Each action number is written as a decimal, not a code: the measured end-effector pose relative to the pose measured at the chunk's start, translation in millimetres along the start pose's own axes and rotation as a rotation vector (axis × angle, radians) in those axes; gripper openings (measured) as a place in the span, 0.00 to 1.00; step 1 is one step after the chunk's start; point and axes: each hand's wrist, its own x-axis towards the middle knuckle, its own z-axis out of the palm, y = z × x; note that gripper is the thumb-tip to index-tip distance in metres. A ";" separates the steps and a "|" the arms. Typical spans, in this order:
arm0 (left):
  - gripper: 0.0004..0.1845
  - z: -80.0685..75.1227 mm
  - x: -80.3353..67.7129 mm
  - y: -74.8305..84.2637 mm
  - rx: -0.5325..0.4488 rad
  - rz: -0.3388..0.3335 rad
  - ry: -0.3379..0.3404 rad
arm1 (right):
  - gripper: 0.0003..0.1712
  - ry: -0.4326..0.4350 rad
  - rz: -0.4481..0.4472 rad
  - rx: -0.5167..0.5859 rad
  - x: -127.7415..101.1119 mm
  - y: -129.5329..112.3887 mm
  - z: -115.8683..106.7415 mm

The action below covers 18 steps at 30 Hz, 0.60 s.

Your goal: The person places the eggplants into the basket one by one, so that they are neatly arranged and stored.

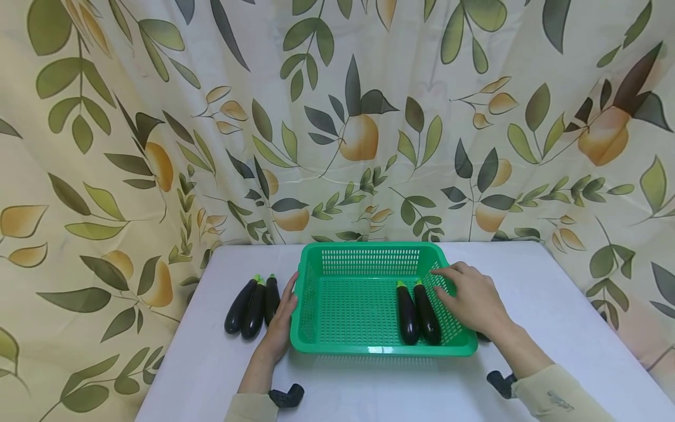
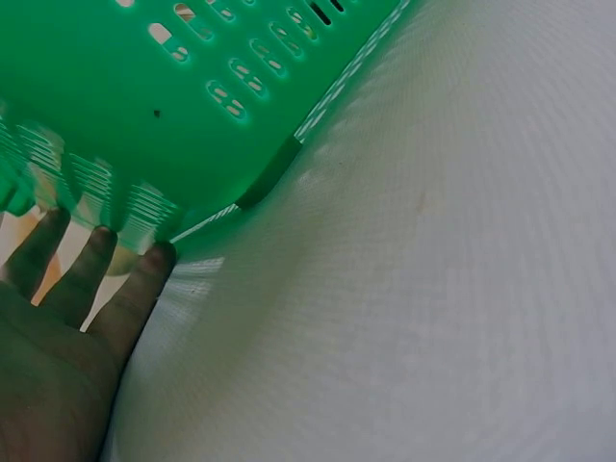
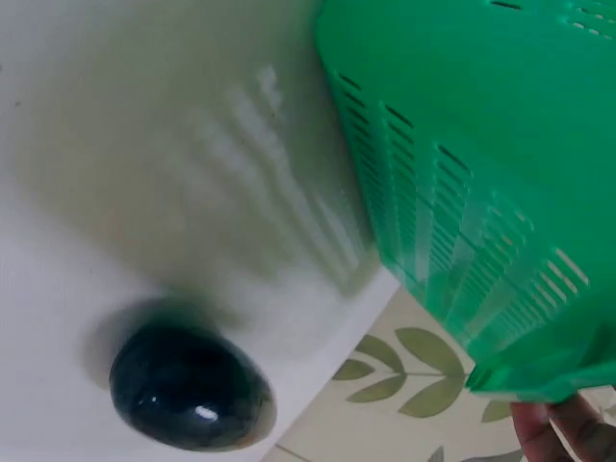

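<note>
Head view: a green plastic basket (image 1: pixel 343 308) sits on the white desk (image 1: pixel 395 392), with two eggplants (image 1: pixel 408 313) lying side by side near its right wall. Three more eggplants (image 1: pixel 255 310) lie on the desk beyond its left side, close to the left hand (image 1: pixel 280 325). Another dark eggplant (image 3: pixel 191 390) lies outside the right wall, mostly hidden below the right hand (image 1: pixel 471 298). The left grip is spread, its fingers straight against the perforated left wall. The right grip is spread too, thumb and forefinger apart over the right rim; whether the other fingers press that rim, I cannot tell.

A firm push by the left hand could, I judge, slide the basket into the lone eggplant and set it rolling, since it looks round and glossy. Tilting or jerking the basket might send its unsecured pair rolling across the bottom. A leftward shove could knock the trio.

The desk's far edge runs just behind the basket, against the printed curtain (image 1: pixel 327 199), so backward room looks tight. Free desk lies in front, between the wrists, and more stretches right of the right forearm. Inside, the basket's middle and left are bare.
</note>
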 end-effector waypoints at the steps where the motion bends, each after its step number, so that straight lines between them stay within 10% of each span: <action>1: 0.26 0.0 0.0 0.1 -0.002 0.000 -0.001 | 0.23 0.001 0.001 0.001 -0.3 1.2 -0.6; 18: 0.26 -0.8 0.4 0.2 0.015 0.007 0.006 | 0.26 -0.028 0.066 0.076 0.0 23.0 -10.4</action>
